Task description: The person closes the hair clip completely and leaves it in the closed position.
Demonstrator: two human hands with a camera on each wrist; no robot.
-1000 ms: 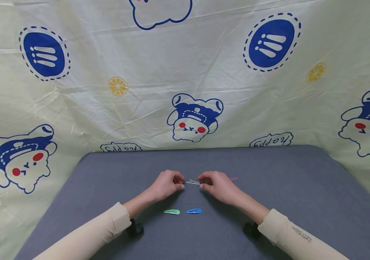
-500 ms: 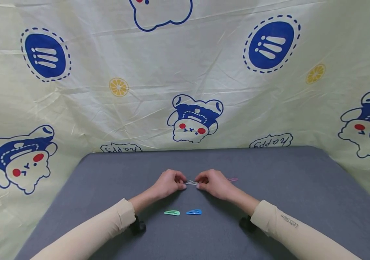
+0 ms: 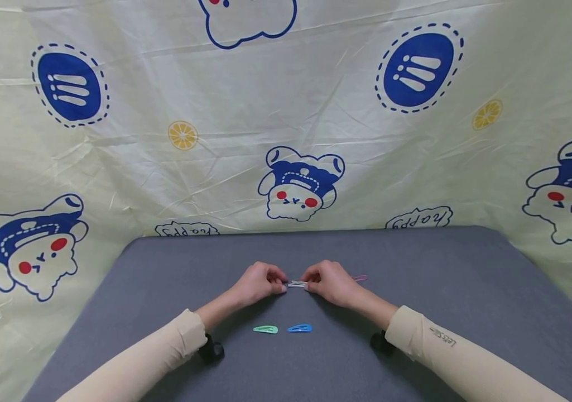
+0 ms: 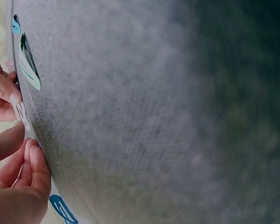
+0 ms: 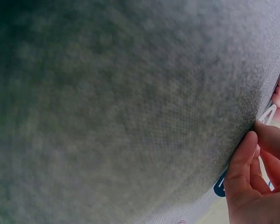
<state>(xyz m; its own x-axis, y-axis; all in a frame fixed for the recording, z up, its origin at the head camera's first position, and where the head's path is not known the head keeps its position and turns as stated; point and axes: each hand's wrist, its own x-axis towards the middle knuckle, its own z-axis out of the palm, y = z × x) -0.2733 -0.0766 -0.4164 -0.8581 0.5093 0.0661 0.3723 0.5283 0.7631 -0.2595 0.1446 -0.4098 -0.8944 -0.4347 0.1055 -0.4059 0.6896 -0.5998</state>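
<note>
The right hand [image 3: 332, 283] had shifted a little inward over the last second, bringing it nearer the left hand [image 3: 259, 285]. Between them, the white clip [image 3: 296, 283], whose strips had looked splayed a second earlier, now appeared flatter, with its parts closer together. That suggested it was being pressed towards closed, though it was too small to tell whether it had fully snapped shut.

The right hand's grip pinched the clip's right end between thumb and fingers. The left hand's thumb and curved fingers stood a narrow gap apart just beside the other end; whether they touched it could not be told.

The green clip [image 3: 265, 329] and blue clip [image 3: 299, 328] lay side by side on the table [image 3: 416, 268], nearer the person and unchanged. A pink item [image 3: 360, 278] showed partly behind the right hand.
</note>
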